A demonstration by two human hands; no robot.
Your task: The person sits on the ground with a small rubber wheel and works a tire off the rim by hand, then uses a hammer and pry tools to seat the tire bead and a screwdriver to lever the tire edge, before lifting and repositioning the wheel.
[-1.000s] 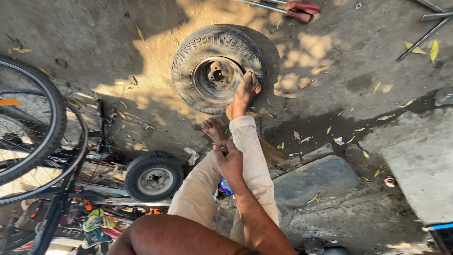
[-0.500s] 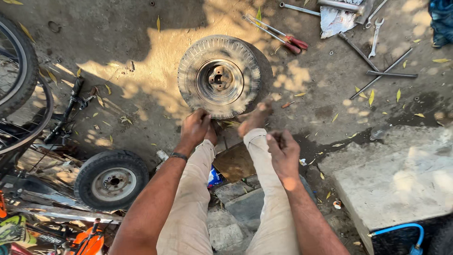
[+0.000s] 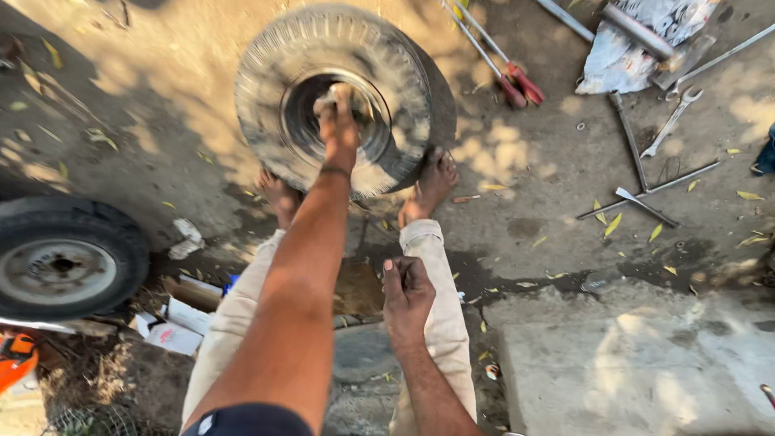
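Left hand reaching into the hub of a dusty tyre, gripping its rim. Right hand loosely curled over the right knee. Bare feet touching the tyre's lower edge. Second wheel lying left; red-handled pliers and spanner scattered right.

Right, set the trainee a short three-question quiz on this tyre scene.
1. True or false: the left hand grips the hub opening of the dusty tyre.
2. Where does the right hand rest? A) on the red-handled tool B) on the person's right knee C) on the tyre
3. Fill in: the second wheel lies flat at the ______ edge of the view.

Key: 1 true. 2 B; the red-handled tool lies untouched on the ground beyond the tyre. 3 left.
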